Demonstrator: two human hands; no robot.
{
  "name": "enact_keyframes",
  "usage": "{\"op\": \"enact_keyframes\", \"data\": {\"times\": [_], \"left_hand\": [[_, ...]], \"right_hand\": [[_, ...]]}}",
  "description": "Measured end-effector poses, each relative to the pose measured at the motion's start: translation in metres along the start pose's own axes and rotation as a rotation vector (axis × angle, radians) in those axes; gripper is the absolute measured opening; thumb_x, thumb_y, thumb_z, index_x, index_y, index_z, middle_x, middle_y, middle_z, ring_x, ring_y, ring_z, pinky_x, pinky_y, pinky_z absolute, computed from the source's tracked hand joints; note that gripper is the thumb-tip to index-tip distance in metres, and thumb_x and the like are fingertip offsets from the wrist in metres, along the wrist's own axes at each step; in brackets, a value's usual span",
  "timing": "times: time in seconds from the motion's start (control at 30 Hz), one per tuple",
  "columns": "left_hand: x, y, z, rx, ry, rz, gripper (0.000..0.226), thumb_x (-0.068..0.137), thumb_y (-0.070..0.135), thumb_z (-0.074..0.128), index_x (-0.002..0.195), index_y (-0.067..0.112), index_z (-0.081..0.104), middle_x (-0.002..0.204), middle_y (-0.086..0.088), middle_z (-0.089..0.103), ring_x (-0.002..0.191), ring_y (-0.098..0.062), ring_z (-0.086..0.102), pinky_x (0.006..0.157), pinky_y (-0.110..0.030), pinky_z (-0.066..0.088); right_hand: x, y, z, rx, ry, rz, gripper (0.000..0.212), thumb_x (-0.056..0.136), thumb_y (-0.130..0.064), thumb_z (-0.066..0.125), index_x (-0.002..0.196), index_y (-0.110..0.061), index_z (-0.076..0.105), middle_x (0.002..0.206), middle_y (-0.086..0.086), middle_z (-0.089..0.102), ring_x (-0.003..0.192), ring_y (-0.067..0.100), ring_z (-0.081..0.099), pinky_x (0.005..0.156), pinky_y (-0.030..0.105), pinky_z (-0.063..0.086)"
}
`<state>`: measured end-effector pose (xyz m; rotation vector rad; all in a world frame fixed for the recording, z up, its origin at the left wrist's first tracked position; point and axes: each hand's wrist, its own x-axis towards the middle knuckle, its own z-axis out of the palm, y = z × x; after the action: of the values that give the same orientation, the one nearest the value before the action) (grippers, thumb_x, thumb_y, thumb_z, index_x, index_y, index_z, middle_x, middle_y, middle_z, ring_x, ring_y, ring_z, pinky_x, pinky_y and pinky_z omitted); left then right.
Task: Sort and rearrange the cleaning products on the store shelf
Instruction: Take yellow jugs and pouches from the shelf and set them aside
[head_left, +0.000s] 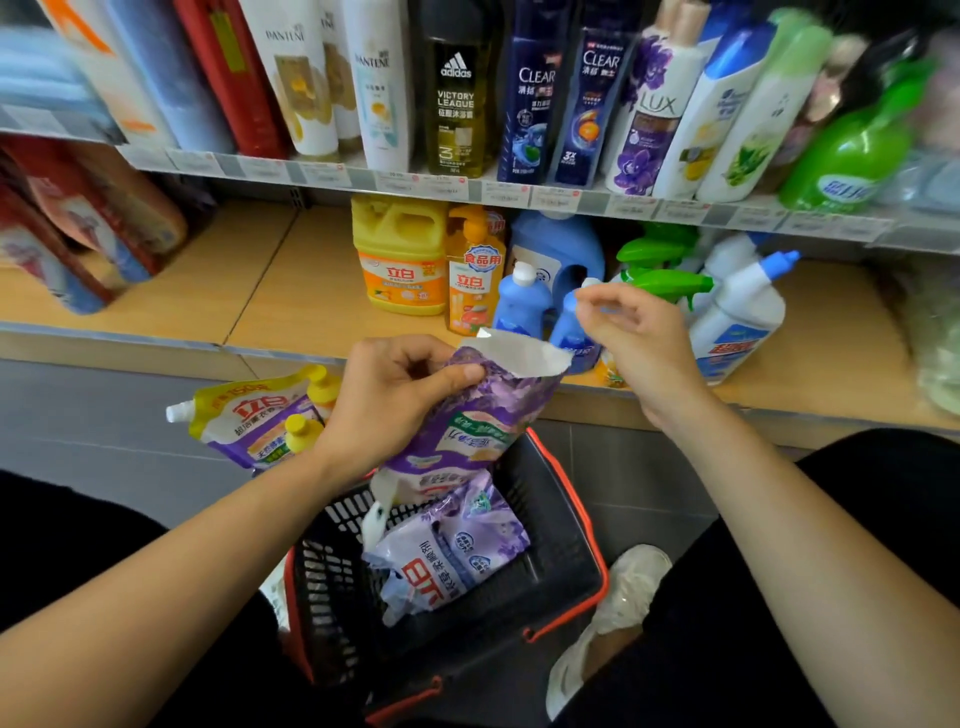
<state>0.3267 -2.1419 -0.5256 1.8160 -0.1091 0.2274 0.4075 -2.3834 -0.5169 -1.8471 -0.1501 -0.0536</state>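
My left hand (400, 395) grips a purple refill pouch (483, 410) by its upper part, holding it above a black shopping basket (561, 525) with red handles. A second purple pouch (457, 556) lies inside the basket. My right hand (634, 338) hovers in front of the low wooden shelf (260, 291), fingers loosely curled and holding nothing, just before two small blue bottles (519, 301). Behind it stand a yellow jug (400, 260), an orange pump bottle (475, 270), green spray bottles (665, 275) and a white bottle with a blue cap (743, 312).
A yellow-and-purple spouted pouch (249, 415) with small yellow bottles lies on the floor left of the basket. The upper shelf (467, 187) carries shampoo and body wash. Red packs (78, 228) sit at the low shelf's left. My shoe (618, 613) is right of the basket.
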Motion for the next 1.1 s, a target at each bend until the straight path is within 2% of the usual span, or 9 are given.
{"op": "enact_keyframes", "data": {"times": [0.13,0.23,0.33,0.47,0.57,0.73,0.83,0.97,1.1], "left_hand": [[-0.002,0.011,-0.008,-0.034,-0.036,-0.028,0.008,0.080,0.020,0.080,0.076,0.014,0.077,0.073,-0.015,0.073,0.063,-0.018,0.063,0.051,-0.035,0.049],[-0.005,0.018,-0.012,-0.034,-0.078,-0.008,0.012,0.077,0.023,0.080,0.077,0.011,0.077,0.072,-0.013,0.074,0.061,-0.018,0.063,0.051,-0.032,0.048],[-0.009,0.020,-0.014,-0.065,-0.083,-0.010,0.013,0.076,0.025,0.080,0.076,0.012,0.077,0.071,-0.017,0.072,0.062,-0.022,0.064,0.049,-0.035,0.048],[-0.011,0.012,-0.009,-0.144,-0.093,-0.041,0.010,0.075,0.023,0.080,0.080,0.014,0.078,0.074,-0.016,0.074,0.064,-0.014,0.065,0.054,-0.020,0.051],[-0.011,-0.007,-0.017,-0.192,-0.133,-0.060,0.019,0.075,0.023,0.081,0.093,0.020,0.078,0.084,-0.004,0.078,0.080,-0.013,0.072,0.068,-0.022,0.058],[-0.026,-0.059,-0.040,0.118,-0.288,-0.201,0.070,0.066,0.042,0.093,0.129,0.033,0.063,0.111,0.013,0.072,0.107,-0.010,0.067,0.082,-0.023,0.056],[-0.043,-0.078,-0.036,0.256,-0.459,-0.204,0.060,0.069,0.037,0.093,0.112,0.057,0.056,0.107,0.031,0.063,0.103,0.004,0.062,0.083,-0.016,0.051],[-0.046,-0.088,-0.038,0.282,-0.290,-0.115,0.026,0.085,0.024,0.081,0.105,0.034,0.069,0.105,0.019,0.070,0.095,-0.006,0.068,0.083,-0.031,0.058],[-0.038,-0.079,-0.061,0.200,0.013,-0.152,0.011,0.094,0.025,0.068,0.095,0.026,0.080,0.074,0.004,0.073,0.063,-0.007,0.058,0.059,-0.032,0.046]], "right_hand": [[-0.027,-0.017,0.019,-0.202,-0.380,-0.212,0.045,0.078,-0.047,0.077,0.120,-0.044,0.062,0.123,-0.026,0.064,0.120,-0.004,0.057,0.100,0.013,0.042],[-0.044,-0.018,0.042,-0.281,-0.521,-0.221,0.080,0.071,-0.047,0.086,0.142,-0.032,0.052,0.137,-0.015,0.055,0.128,-0.002,0.050,0.103,0.016,0.042],[-0.042,-0.022,0.049,-0.303,-0.444,-0.310,0.057,0.074,-0.033,0.087,0.124,-0.018,0.064,0.110,-0.004,0.062,0.105,0.006,0.060,0.088,0.021,0.046],[-0.036,-0.024,0.045,-0.252,-0.397,-0.298,0.024,0.073,-0.021,0.088,0.087,-0.016,0.069,0.078,0.001,0.068,0.069,0.002,0.056,0.061,0.021,0.043],[-0.031,-0.021,0.038,-0.227,-0.354,-0.280,0.020,0.074,-0.019,0.087,0.078,-0.023,0.068,0.070,0.001,0.067,0.063,0.002,0.054,0.059,0.024,0.043],[-0.015,-0.025,0.024,-0.202,-0.236,-0.305,0.025,0.073,-0.022,0.087,0.077,-0.035,0.065,0.071,-0.007,0.068,0.063,0.001,0.058,0.060,0.017,0.047],[-0.006,-0.032,0.021,-0.158,-0.194,-0.297,0.020,0.073,-0.027,0.087,0.078,-0.036,0.069,0.074,0.000,0.072,0.067,0.010,0.063,0.062,0.032,0.054],[0.006,-0.039,0.023,-0.113,-0.114,-0.313,0.023,0.074,-0.027,0.088,0.074,-0.042,0.071,0.077,0.001,0.074,0.068,0.019,0.069,0.059,0.038,0.056],[0.020,-0.039,0.030,-0.017,-0.039,-0.302,0.027,0.077,-0.020,0.085,0.088,-0.038,0.069,0.078,-0.015,0.074,0.068,0.000,0.068,0.059,0.018,0.053]]}}
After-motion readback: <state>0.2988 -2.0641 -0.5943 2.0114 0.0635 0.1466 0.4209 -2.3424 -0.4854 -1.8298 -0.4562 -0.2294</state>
